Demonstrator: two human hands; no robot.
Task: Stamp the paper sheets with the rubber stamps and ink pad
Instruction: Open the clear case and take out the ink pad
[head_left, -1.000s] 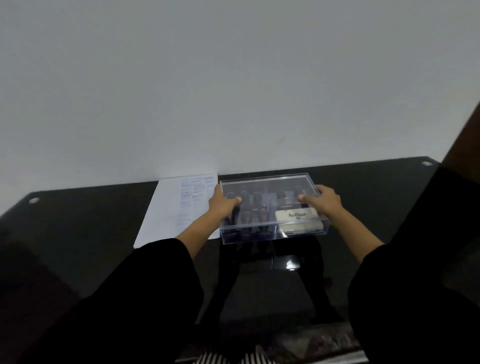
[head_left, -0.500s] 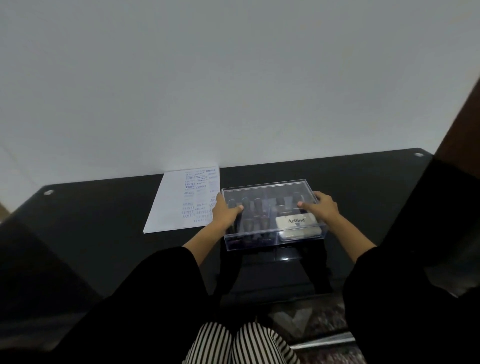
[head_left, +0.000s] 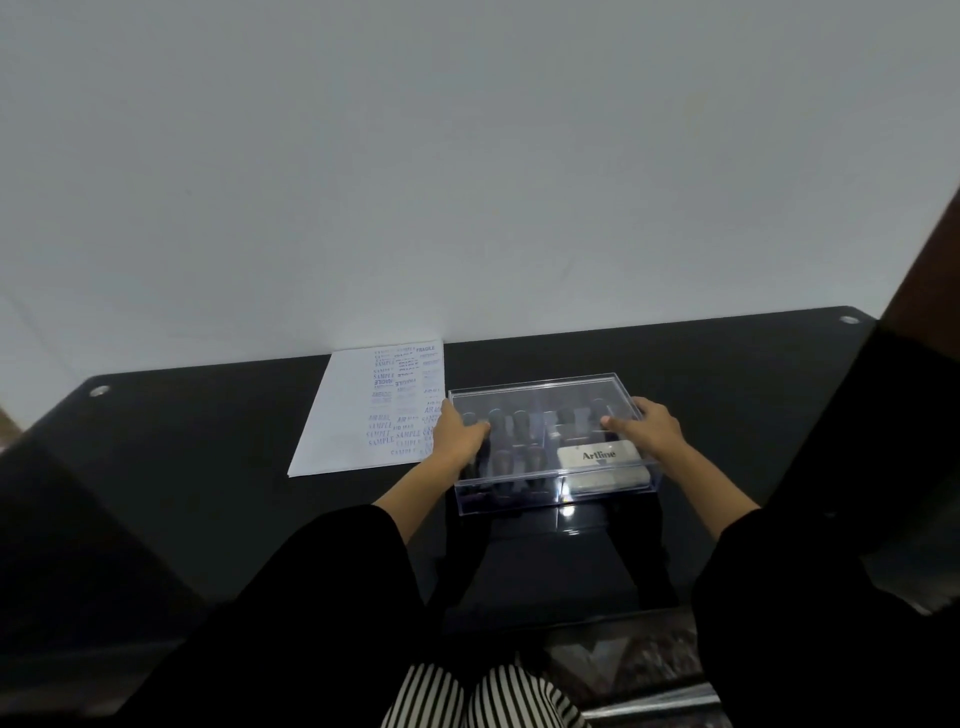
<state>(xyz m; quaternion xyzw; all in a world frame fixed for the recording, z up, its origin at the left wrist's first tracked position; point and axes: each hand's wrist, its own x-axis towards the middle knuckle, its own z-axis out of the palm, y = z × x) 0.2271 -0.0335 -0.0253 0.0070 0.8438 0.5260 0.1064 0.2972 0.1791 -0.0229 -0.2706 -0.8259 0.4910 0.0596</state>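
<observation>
Both hands are closed on the ends of the clear plastic box (head_left: 540, 397): the left hand (head_left: 460, 434) is set against its left end with the thumb laid over the lid, and the right hand (head_left: 652, 428) is curled round the right end in the same way. Such a two-sided hold is judged to suit lifting the lid, since nothing inside can be reached until that is done. The box is rested on the black glass table (head_left: 208, 441), just beside the paper sheet (head_left: 348, 415). Dark rubber stamps (head_left: 511, 431) are stood inside at the left and rear, and the ink pad tin (head_left: 597, 457), marked Artline, is laid at the front right. Blue impressions are seen down the sheet's right half; SAMPLE and FRAGILE can be read, the rest being too faint. The fingers beyond the box's ends are hidden, so whether the lid alone or the whole box is gripped cannot be told. The stamps cannot be counted through the reflections.
</observation>
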